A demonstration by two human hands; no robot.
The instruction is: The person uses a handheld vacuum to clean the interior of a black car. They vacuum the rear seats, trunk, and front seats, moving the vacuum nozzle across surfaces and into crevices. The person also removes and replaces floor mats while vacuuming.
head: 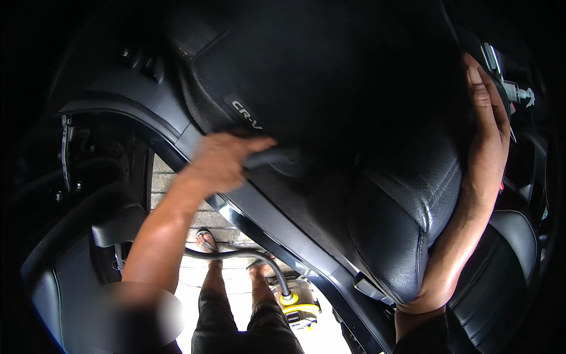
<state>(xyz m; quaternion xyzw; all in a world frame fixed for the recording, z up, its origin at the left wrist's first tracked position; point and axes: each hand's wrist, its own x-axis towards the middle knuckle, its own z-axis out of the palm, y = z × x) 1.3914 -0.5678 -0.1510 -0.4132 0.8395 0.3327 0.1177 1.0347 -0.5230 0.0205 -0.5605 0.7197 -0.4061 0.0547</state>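
Observation:
My left hand [221,161], blurred, is closed around a black vacuum cleaner nozzle [276,158] over the car's dark floor mat [212,84], just below the mat's CR-V badge [246,114]. The nozzle's far end fades into shadow, so its contact with the mat cannot be told. My right hand [486,101] reaches along the far side of the black leather front seat [398,212], its fingers extended near the seat's edge. Whether it presses on something dark there cannot be told. A ribbed vacuum hose [277,270] runs to the yellow and black vacuum cleaner [300,305] on the ground.
The door sill [283,212] crosses diagonally beneath my left arm. At left stands the opened car door [70,265]. The hose passes across my feet on the paved ground [212,219]. A clear spray bottle [515,92] lies beyond my right hand, and another leather seat [491,270] is at right.

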